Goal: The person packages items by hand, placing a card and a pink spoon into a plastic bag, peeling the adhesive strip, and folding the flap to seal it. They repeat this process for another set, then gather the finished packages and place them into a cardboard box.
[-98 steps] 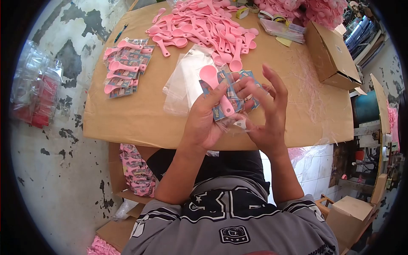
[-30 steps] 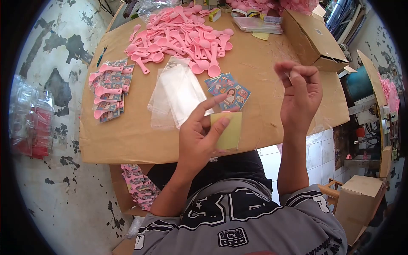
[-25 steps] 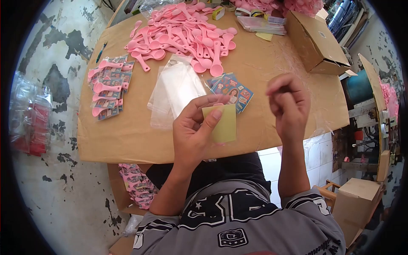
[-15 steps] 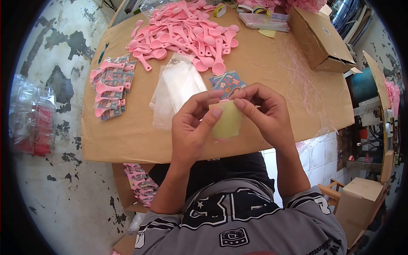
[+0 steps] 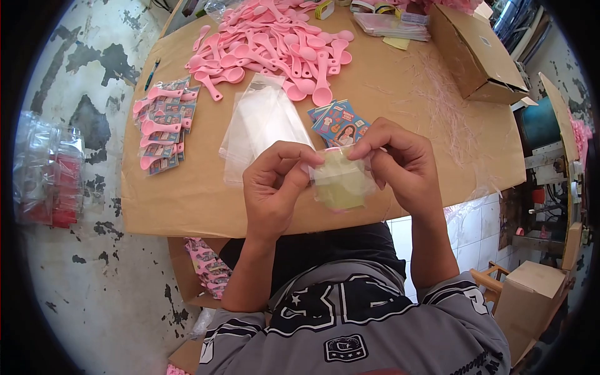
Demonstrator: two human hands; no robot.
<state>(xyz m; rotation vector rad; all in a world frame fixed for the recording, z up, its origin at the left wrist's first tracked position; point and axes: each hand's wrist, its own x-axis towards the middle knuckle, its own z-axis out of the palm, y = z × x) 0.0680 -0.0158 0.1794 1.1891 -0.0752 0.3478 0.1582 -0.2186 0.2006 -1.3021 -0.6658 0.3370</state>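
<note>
My left hand (image 5: 276, 187) pinches the left upper edge of a small clear plastic bag (image 5: 340, 187) with a pale yellow-green piece inside. My right hand (image 5: 405, 165) pinches its right upper edge, so the bag hangs between both hands above the table's near edge. A bit of pink shows along its top; what else it contains is hidden. Just beyond my fingers lies a small stack of blue printed cards (image 5: 340, 122). Flat clear bags (image 5: 265, 119) lie beyond my left hand. Farther back is a heap of pink spoons (image 5: 269, 50).
Bagged pink spoons with cards (image 5: 164, 128) overlap in a row at the left, beside a pen (image 5: 152, 74). A cardboard box (image 5: 472, 53) stands back right, near loose pink strands (image 5: 444, 106). Another box with packed pieces (image 5: 207, 269) sits below the table.
The yellow-green piece now shows inside the clear plastic, which is spread between my hands. Both hands have moved slightly apart and lower, uncovering more of the printed cards.
</note>
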